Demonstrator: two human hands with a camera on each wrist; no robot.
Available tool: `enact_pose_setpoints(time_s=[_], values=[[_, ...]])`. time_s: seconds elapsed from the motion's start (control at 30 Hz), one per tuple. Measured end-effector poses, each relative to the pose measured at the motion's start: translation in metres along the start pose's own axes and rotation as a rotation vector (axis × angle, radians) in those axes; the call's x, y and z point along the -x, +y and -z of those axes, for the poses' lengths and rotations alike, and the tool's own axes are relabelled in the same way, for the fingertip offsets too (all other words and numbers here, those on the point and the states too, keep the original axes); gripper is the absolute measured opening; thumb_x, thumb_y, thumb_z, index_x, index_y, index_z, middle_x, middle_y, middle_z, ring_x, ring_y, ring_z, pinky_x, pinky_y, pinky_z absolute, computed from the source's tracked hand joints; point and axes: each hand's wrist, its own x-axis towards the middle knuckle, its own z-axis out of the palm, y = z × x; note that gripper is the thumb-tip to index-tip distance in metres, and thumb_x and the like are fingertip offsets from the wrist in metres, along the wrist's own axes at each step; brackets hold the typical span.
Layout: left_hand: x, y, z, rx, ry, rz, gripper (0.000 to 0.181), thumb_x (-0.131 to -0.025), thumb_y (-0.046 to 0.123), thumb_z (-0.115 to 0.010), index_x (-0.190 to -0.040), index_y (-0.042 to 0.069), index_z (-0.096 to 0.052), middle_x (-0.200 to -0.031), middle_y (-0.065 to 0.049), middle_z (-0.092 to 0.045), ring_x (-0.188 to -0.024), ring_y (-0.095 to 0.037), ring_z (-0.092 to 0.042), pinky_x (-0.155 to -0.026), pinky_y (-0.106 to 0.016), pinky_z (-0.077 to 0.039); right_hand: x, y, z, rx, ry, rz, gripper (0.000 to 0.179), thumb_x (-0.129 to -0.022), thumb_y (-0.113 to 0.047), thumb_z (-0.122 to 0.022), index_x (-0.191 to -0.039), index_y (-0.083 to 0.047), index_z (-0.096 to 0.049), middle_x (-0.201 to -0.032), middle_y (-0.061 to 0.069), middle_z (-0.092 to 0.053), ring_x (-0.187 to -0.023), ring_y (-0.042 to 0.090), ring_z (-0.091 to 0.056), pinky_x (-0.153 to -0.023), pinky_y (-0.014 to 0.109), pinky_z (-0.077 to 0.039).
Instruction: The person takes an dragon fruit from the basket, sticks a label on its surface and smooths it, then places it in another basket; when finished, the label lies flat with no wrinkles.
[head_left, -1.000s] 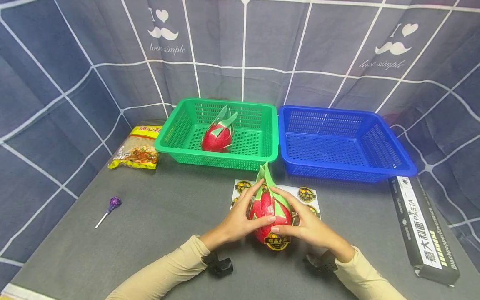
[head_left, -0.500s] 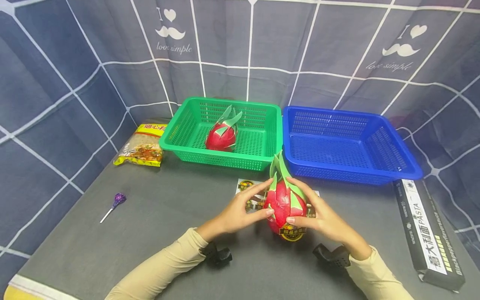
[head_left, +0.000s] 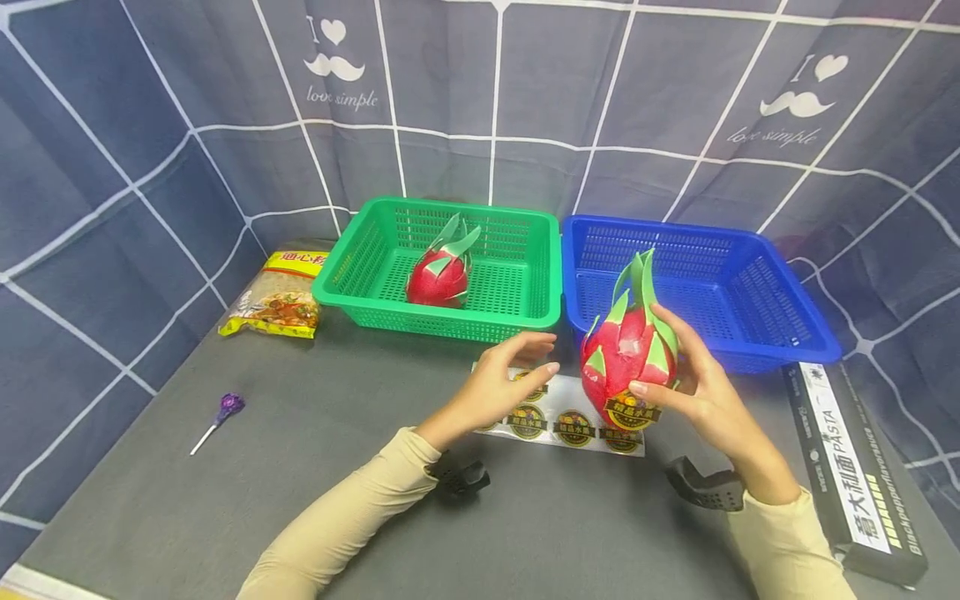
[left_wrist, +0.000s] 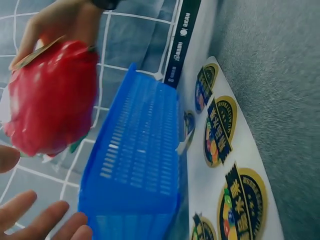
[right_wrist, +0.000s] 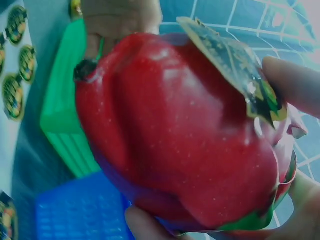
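My right hand (head_left: 701, 392) grips a red dragon fruit (head_left: 621, 354) with green leaves, its thumb beside a black and gold sticker (head_left: 632, 410) on the skin. The fruit is raised over the sticker sheet (head_left: 558, 417), its leaf tips overlapping the blue basket (head_left: 701, 333) in the head view. In the right wrist view the fruit (right_wrist: 175, 135) fills the middle, with the sticker (right_wrist: 235, 65) partly lifted from the skin. My left hand (head_left: 506, 383) is apart from the fruit, fingers loosely bent and holding nothing, above the left end of the sheet.
A green basket (head_left: 435, 319) holding another dragon fruit (head_left: 437, 279) stands left of the blue one. A yellow-edged pasta bag (head_left: 277, 296) lies beside it. A lollipop (head_left: 221, 417) is at the left, a black pasta box (head_left: 855, 475) at the right.
Both hands were on the dragon fruit before. The left hand has let go, and the right hand has carried the fruit up and right toward the blue basket, uncovering more of the sticker sheet.
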Motion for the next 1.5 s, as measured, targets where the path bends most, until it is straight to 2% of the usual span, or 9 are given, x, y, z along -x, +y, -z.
enact_pose_setpoints(time_s=[0.17,0.3,0.4,0.5,0.67,0.83,1.07,1.23,1.5], values=[[-0.017,0.0,-0.014,-0.065,-0.073,0.103,0.053,-0.087,0.031,-0.059,-0.135,0.016,-0.041,-0.128,-0.011,-0.055,-0.115,-0.023,-0.055,-0.091,-0.036,-0.048,-0.012,-0.003,0.014,0.042,0.077,-0.015,0.085,-0.077,0.0,-0.065,-0.144,-0.03,-0.021,-0.125,0.004,-0.039,-0.097,0.0,-0.053,-0.071,0.018,-0.051],[-0.025,0.0,-0.026,-0.182,-0.17,0.175,0.072,-0.086,0.043,-0.055,-0.145,0.026,-0.017,-0.147,-0.004,-0.031,-0.132,-0.022,-0.037,-0.102,-0.041,-0.037,-0.034,-0.005,0.024,0.07,0.109,-0.027,0.085,-0.078,-0.004,-0.066,-0.143,-0.035,-0.02,-0.133,0.009,-0.033,-0.1,0.002,-0.051,-0.073,0.015,-0.049],[-0.03,-0.001,-0.034,-0.226,-0.183,0.196,0.077,-0.086,0.047,-0.053,-0.146,0.031,-0.007,-0.152,0.002,-0.018,-0.138,-0.02,-0.024,-0.108,-0.044,-0.028,-0.054,-0.006,0.032,0.093,0.125,-0.075,0.083,-0.08,-0.013,-0.067,-0.141,-0.042,-0.018,-0.137,0.01,-0.033,-0.105,0.006,-0.049,-0.079,0.018,-0.048],[-0.035,-0.002,-0.041,-0.233,-0.162,0.213,0.076,-0.087,0.049,-0.051,-0.146,0.031,-0.005,-0.152,0.001,-0.017,-0.138,-0.02,-0.022,-0.109,-0.044,-0.026,-0.075,-0.003,0.039,0.066,0.144,-0.121,0.081,-0.081,-0.018,-0.066,-0.139,-0.046,-0.017,-0.139,0.011,-0.033,-0.11,0.013,-0.049,-0.086,0.026,-0.047],[-0.044,-0.004,-0.047,-0.221,-0.122,0.254,0.073,-0.088,0.05,-0.048,-0.146,0.027,-0.008,-0.152,0.0,-0.018,-0.138,-0.02,-0.022,-0.11,-0.043,-0.024,-0.106,0.005,0.045,-0.021,0.147,-0.181,0.079,-0.082,-0.023,-0.066,-0.14,-0.045,-0.016,-0.141,0.014,-0.031,-0.114,0.021,-0.046,-0.08,0.026,-0.047],[-0.052,-0.004,-0.054,-0.183,-0.005,0.325,0.068,-0.088,0.053,-0.046,-0.144,0.028,-0.017,-0.148,-0.007,-0.029,-0.134,-0.026,-0.031,-0.105,-0.047,-0.03,-0.13,0.015,0.045,-0.054,0.078,-0.26,0.078,-0.083,-0.03,-0.064,-0.14,-0.046,-0.013,-0.139,0.015,-0.033,-0.114,0.023,-0.048,-0.082,0.031,-0.048],[-0.063,-0.001,-0.068,-0.131,0.129,0.368,0.063,-0.085,0.053,-0.05,-0.136,0.022,-0.028,-0.134,-0.016,-0.046,-0.124,-0.029,-0.044,-0.099,-0.045,-0.038,-0.144,0.026,0.05,0.044,-0.034,-0.377,0.082,-0.083,-0.032,-0.063,-0.143,-0.04,-0.008,-0.138,0.017,-0.033,-0.116,0.03,-0.045,-0.091,0.045,-0.044],[-0.067,-0.002,-0.073,-0.155,0.156,0.357,0.059,-0.086,0.046,-0.054,-0.133,0.021,-0.028,-0.132,-0.015,-0.048,-0.121,-0.028,-0.047,-0.096,-0.043,-0.04,-0.152,0.03,0.049,0.129,-0.151,-0.46,0.086,-0.082,-0.035,-0.064,-0.146,-0.032,-0.005,-0.139,0.018,-0.03,-0.121,0.037,-0.04,-0.092,0.054,-0.041],[-0.066,-0.006,-0.075,-0.196,0.151,0.31,0.056,-0.086,0.041,-0.057,-0.131,0.021,-0.03,-0.123,-0.015,-0.055,-0.113,-0.027,-0.054,-0.091,-0.04,-0.045,-0.154,0.036,0.041,0.232,-0.264,-0.545,0.086,-0.085,-0.037,-0.058,-0.147,-0.025,0.0,-0.136,0.022,-0.031,-0.112,0.04,-0.046,-0.087,0.054,-0.044]])
